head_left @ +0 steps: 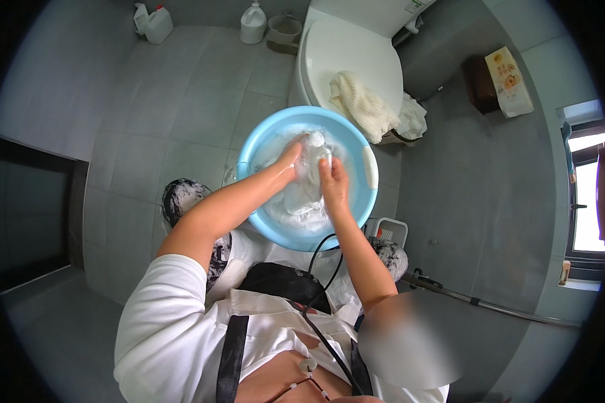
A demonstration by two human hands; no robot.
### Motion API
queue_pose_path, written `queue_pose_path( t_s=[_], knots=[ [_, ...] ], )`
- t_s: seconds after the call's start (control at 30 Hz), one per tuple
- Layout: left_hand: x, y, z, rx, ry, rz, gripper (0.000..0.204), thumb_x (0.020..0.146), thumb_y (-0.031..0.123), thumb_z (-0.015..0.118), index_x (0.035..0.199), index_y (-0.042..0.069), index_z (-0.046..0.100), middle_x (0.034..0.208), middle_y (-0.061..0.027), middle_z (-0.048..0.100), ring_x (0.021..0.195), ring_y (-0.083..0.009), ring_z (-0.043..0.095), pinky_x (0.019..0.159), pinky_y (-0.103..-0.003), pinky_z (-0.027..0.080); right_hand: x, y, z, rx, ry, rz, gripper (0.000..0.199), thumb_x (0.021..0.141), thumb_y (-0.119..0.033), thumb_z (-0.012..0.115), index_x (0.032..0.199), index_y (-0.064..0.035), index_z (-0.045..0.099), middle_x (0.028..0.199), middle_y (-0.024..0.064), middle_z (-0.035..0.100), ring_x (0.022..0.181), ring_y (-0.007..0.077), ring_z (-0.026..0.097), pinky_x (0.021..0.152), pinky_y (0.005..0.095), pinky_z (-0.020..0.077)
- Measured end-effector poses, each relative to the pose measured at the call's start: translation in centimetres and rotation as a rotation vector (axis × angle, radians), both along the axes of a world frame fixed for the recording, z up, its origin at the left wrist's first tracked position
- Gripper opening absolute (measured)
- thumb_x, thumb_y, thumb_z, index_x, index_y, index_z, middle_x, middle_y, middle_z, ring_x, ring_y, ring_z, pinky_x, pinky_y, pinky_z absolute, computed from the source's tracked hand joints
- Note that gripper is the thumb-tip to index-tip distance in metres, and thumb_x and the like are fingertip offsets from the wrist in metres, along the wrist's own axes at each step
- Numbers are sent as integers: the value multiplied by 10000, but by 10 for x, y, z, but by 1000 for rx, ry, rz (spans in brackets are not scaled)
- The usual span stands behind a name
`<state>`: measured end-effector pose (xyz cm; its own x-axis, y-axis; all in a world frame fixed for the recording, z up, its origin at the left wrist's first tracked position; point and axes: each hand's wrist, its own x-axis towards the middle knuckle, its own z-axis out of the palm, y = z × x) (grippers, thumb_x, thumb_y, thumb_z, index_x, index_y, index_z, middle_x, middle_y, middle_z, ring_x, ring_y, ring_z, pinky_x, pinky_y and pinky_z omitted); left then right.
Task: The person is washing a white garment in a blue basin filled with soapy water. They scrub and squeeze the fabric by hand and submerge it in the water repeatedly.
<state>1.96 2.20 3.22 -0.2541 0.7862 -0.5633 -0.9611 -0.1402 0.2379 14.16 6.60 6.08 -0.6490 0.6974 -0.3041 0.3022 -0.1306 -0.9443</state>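
A light blue round basin (251,144) holds foamy water and a wet white cloth (306,195), whose kind I cannot make out. Over the basin, my left hand (291,159) grips the bunched upper part of the cloth, its fingertips partly covered by suds. My right hand (334,180) pinches the same cloth from the other side, thumb on top. The lower folds of the cloth spread into the foam. Both hands are wet and close together.
Beyond the basin stands a white toilet (349,57) with a cream knitted cloth (361,107) draped at its front. Jugs (253,25) and a small bucket (284,30) stand by the far wall. A tissue pack (509,80) is on the right. A black cable (310,305) hangs before me.
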Motion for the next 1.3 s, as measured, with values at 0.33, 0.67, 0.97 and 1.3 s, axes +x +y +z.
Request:
queue_pose_path(
  t_s=[0.33,0.67,0.97,1.3],
  knots=[
    [39,-7,41,-237,246,6,483,854,467,383,1118,70,455,1069,-71,505,976,-189,482,838,-318,380,-39,-3,33,437,-54,-247,218,783,-155,527,917,3,458,803,226,541,733,364,540,664,387,412],
    [33,-8,17,-389,489,97,437,866,371,382,1010,-24,500,947,-104,533,890,-192,504,766,-306,399,-37,-3,23,526,-110,-136,182,789,-170,515,882,-24,461,768,208,562,692,375,549,638,413,417],
    [6,-9,42,-207,308,-3,403,870,358,404,1017,-4,502,992,-129,527,916,-197,509,746,-318,421,-29,-31,33,688,85,-28,140,793,-130,483,890,-31,462,727,202,563,711,369,559,653,404,431],
    [21,-14,16,-257,159,-164,461,879,393,334,1116,14,446,1035,-108,536,933,-211,518,804,-342,413,-32,-26,30,670,-79,17,123,814,-152,449,914,-81,441,668,215,542,609,393,529,550,443,389]
  ],
)
